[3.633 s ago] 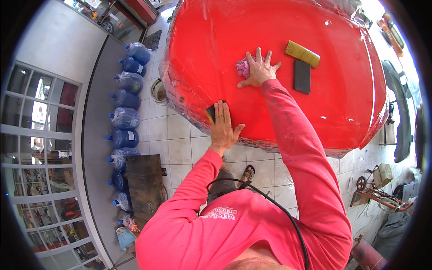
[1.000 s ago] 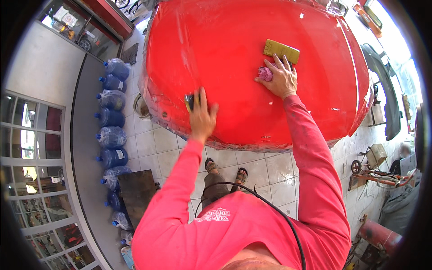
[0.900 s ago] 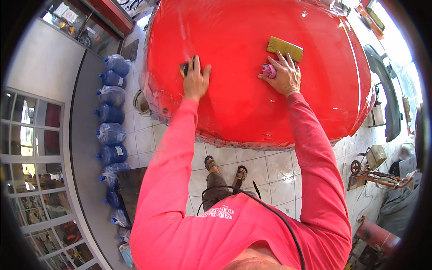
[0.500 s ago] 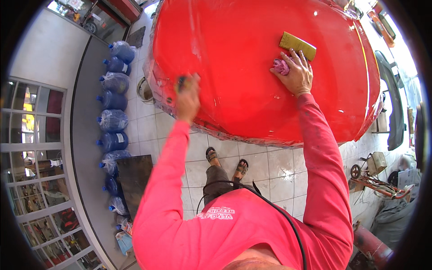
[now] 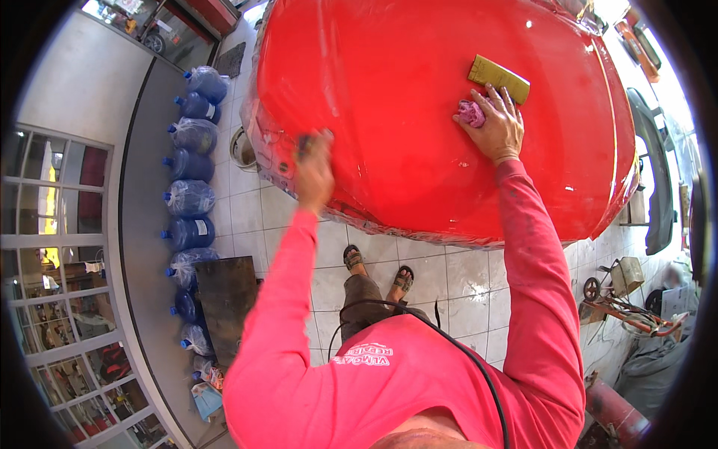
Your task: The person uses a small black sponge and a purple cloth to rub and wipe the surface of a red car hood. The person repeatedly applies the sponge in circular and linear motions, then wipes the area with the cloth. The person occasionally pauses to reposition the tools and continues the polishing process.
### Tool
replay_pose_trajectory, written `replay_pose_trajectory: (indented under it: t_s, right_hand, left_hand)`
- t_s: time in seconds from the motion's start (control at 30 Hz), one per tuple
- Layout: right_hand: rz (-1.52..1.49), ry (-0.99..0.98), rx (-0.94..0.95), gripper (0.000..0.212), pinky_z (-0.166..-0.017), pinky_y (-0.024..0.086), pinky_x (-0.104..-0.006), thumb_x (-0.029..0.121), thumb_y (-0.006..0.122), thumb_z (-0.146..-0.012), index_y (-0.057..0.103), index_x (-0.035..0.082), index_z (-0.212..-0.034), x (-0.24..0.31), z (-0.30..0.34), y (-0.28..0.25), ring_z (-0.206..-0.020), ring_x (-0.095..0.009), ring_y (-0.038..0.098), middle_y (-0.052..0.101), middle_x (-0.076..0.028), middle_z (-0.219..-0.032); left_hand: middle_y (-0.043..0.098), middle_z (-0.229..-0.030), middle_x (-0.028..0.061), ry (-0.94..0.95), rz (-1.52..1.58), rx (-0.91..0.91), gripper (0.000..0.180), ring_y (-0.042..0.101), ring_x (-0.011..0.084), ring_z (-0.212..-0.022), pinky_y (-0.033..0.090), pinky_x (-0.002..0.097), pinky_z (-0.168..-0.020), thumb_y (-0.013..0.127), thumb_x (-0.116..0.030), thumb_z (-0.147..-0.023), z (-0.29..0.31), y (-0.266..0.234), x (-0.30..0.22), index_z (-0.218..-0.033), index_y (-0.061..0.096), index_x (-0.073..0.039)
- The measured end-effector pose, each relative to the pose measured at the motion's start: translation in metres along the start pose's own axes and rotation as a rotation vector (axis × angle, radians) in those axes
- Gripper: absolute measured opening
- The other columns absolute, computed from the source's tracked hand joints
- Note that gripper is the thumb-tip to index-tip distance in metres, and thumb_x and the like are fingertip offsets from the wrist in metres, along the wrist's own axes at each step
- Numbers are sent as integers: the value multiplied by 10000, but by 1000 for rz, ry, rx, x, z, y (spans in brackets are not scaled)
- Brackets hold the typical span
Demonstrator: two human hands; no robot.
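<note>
A glossy red car hood [image 5: 404, 142] fills the upper middle, with clear plastic film around its edges. Over its near left part, my left hand [image 5: 315, 176] is closed and blurred by motion. A small dark object [image 5: 304, 145] shows at its fingers; its kind is too smeared to tell. My right hand [image 5: 496, 129] lies flat on the hood with the fingers spread. Between its thumb and index finger sits a crumpled pink cloth [image 5: 471, 113]. Just past the fingertips rests a yellowish-green rectangular pad [image 5: 499, 78], which the fingertips touch or nearly touch.
Several blue water jugs [image 5: 191, 197] line the left wall. A pail [image 5: 242, 149] stands on the tiled floor [image 5: 471, 277] by the hood's left edge. A dark board [image 5: 226, 299] is at the near left. At the right are a black curved panel [image 5: 658, 179] and a small wheeled frame [image 5: 628, 314].
My left hand has shifted slightly nearer to me along the hood's left part, still blurred. My right hand, the pink cloth and the pad keep their places on the hood.
</note>
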State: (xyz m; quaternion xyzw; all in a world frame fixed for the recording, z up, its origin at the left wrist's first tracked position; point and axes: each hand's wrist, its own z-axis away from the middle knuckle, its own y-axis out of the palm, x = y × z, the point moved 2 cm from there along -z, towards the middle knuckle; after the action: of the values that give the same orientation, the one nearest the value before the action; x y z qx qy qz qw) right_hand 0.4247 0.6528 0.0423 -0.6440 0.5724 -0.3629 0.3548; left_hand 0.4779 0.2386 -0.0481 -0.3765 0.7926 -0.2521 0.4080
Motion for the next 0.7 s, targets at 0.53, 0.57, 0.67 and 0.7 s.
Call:
replay_pose_trajectory:
  t_s: [0.53, 0.57, 0.67, 0.7]
  right_hand:
    - [-18, 34, -20, 703, -1195, 422, -576, 732, 786, -808, 744, 310, -1369, -4, 4, 7, -1517, -299, 477, 596, -11, -1574]
    - [-37, 18, -30, 703, -1196, 422, -576, 731, 787, -807, 744, 309, -1368, 6, 0, 7, -1517, -298, 476, 596, -11, -1574]
    - [-76, -20, -42, 704, -1200, 418, -577, 727, 791, -804, 745, 308, -1366, 28, -10, 3, -1520, -297, 473, 594, -11, -1576]
    - [-91, -19, -36, 704, -1202, 416, -578, 726, 792, -803, 745, 307, -1366, 33, -8, 1, -1521, -298, 471, 593, -11, -1577]
  left_hand:
    - [656, -1482, 166, 17, -118, 4, 409, 573, 339, -1432, 380, 424, -1242, 559, -132, -1080, -34, -9, 6, -1474, 660, -92]
    - [648, -1494, 164, -88, -18, -38, 414, 567, 336, -1436, 385, 423, -1240, 550, -126, -1079, -68, -25, 53, -1478, 653, -86]
    - [620, -1527, 164, -202, -22, -159, 443, 538, 334, -1463, 388, 417, -1242, 523, -97, -1073, -113, -35, 106, -1505, 616, -65]
    - [611, -1538, 166, -204, -79, -181, 455, 526, 333, -1474, 387, 414, -1245, 513, -86, -1071, -109, -41, 108, -1516, 601, -57]
